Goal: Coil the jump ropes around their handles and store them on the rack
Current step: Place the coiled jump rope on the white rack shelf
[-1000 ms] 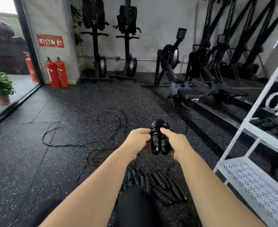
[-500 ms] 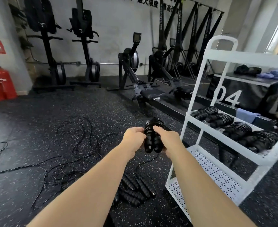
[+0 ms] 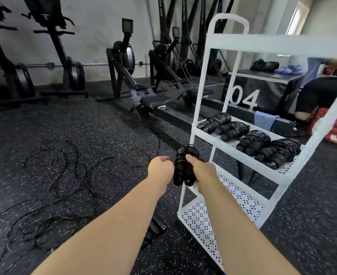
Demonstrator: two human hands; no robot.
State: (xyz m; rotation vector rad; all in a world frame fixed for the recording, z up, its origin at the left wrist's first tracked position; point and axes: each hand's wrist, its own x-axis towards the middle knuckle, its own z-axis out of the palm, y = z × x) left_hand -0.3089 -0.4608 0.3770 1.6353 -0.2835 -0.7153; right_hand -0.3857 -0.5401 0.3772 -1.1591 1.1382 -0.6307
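Right hand [image 3: 200, 171] grips coiled rope [image 3: 184, 167], handles upright; left hand [image 3: 160, 169] curled beside it, contact unclear; rack [image 3: 207, 133] mid-shelf front edge up-right.

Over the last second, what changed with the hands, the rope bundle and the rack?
The view swung right, bringing the white rack and its four stored bundles into full view. The right hand still grips the coiled jump rope; the left hand stays beside it. Loose ropes remain on the floor.

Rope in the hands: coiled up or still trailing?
Coiled: the rope is wrapped around its paired handles, held between both hands, no loose tail visible.
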